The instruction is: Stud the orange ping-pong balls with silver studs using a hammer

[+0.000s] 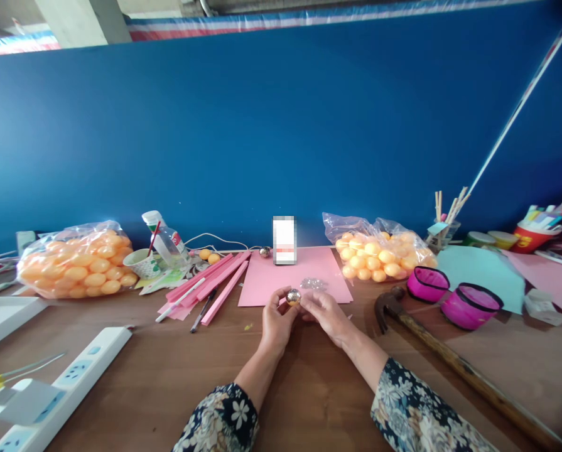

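Observation:
Between the thumb and fingers of my left hand (278, 320) is a small ball (293, 297), shiny silver on top and orange underneath. My right hand (325, 314) is close against the ball's right side with fingers pinched together; whatever they hold is too small or hidden to make out. Just beyond my hands, a little heap of clear, glittering pieces (313, 284) lies on a pink sheet (257, 285). A second silvery ball (265, 252) rests at the sheet's far left, beside a phone-like upright screen (285, 240), its picture blurred.
Bags of orange balls stand left (87, 267) and right (379, 254). Pink strips (224, 282) and a pen (204, 311) lie left of the sheet. A hammer (431, 342) and magenta rings (471, 306) occupy the right. A power strip (92, 358) sits front left. A blue panel (281, 125) stands behind.

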Demonstrator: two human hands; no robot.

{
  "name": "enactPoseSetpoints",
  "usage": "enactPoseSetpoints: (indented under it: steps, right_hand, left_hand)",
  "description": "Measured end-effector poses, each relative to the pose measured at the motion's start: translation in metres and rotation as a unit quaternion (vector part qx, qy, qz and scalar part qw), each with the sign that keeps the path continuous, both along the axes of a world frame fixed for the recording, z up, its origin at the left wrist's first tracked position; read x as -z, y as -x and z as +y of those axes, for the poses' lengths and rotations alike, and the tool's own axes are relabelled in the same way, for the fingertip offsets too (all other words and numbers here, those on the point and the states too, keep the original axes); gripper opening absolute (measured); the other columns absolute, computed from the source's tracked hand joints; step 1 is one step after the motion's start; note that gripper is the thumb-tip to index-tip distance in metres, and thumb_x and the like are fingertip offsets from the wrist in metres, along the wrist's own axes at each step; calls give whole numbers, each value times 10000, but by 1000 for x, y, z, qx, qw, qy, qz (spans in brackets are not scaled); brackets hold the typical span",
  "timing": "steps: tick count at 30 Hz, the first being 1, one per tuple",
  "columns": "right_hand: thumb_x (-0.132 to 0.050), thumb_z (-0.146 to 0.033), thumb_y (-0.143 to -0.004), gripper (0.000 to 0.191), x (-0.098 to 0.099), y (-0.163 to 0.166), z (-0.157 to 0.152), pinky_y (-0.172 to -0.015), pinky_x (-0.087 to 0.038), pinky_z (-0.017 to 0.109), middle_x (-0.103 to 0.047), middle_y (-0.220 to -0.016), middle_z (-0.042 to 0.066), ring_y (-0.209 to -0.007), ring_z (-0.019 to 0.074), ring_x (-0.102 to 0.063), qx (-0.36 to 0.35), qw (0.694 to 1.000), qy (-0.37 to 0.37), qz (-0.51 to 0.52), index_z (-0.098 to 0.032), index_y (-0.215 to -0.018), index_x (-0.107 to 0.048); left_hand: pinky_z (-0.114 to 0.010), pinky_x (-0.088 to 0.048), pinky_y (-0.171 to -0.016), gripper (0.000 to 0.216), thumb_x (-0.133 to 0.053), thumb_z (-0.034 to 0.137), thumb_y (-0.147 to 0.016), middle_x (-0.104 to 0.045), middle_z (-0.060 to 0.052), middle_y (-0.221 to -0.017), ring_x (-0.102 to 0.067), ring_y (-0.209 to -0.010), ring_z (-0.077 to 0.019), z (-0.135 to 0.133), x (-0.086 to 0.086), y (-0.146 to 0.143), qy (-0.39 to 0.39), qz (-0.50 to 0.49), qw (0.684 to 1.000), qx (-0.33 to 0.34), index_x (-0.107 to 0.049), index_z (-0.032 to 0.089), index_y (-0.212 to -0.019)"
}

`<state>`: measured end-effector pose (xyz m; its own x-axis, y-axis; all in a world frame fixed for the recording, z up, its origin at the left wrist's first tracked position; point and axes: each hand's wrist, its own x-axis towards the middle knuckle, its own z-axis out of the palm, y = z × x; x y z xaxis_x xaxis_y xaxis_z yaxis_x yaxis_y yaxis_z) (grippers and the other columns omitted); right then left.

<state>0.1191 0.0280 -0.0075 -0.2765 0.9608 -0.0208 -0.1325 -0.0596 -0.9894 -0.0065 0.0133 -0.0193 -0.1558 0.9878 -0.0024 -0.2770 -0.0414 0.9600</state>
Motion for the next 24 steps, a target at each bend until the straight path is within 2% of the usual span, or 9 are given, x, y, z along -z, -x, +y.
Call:
enactPoseSetpoints:
  steps: [12,24]
  right_hand:
    - [-664,-448,-687,316,-1,-1,0,-673,-497,281,-634,-764,25,-735,157,-605,-5,1000,15,16,-145,-749,-597]
    - [-701,-489,-618,378,2,1,1,-745,-508,353,-651,-730,29,-729,185,-628,4,999,32,30,-142,-734,-604]
  left_hand:
    - [-297,-514,-735,470,-677,129,-619,-656,-91,-961,-646,-832,-190,1,3,1,-4,5,1000,4,-527,172,-1063]
    - [-301,-505,-768,432,-649,94,-614,-670,-74,-944,-642,-851,-184,1,1,0,-5,17,1000,2,-542,181,-1024]
